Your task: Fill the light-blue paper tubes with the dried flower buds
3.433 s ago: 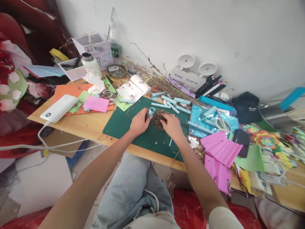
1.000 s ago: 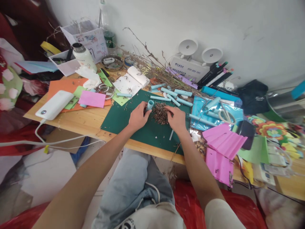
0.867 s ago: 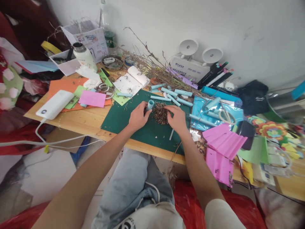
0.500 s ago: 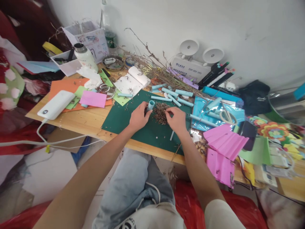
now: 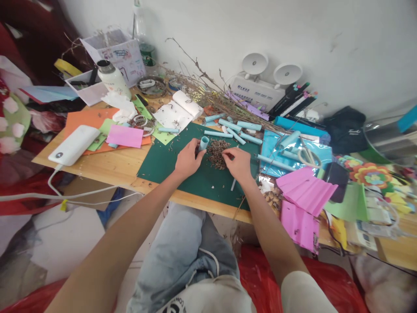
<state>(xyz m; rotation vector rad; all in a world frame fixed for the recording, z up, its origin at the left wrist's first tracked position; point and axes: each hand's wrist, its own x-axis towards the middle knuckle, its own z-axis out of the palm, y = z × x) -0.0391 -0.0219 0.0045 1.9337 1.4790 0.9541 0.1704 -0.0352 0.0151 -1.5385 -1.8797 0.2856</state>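
Note:
A short light blue paper tube (image 5: 204, 142) stands with its open end up, and my left hand (image 5: 189, 160) is closed around its side. Just to its right, a heap of brown dried plant bits (image 5: 217, 150) lies on the dark green mat (image 5: 163, 163). My right hand (image 5: 238, 163) has its thumb and fingers pinched together at the right edge of this heap. Whatever is between those fingertips is too small to make out. A thin pale blue strip (image 5: 233, 184) rests on the mat below my right hand.
Several rolled blue tubes (image 5: 249, 125) lie behind the heap. Dry twigs (image 5: 211, 93) stretch along the wall. Scissors (image 5: 309, 156) sit on a blue packet at right, near pink crepe paper (image 5: 306, 191). At left are a white power bank (image 5: 74, 145) and an uncapped bottle (image 5: 114, 80).
The whole view has shifted slightly. My right hand's fingers have drawn closer together at the heap's right edge, while my left hand keeps the tube in the same place.

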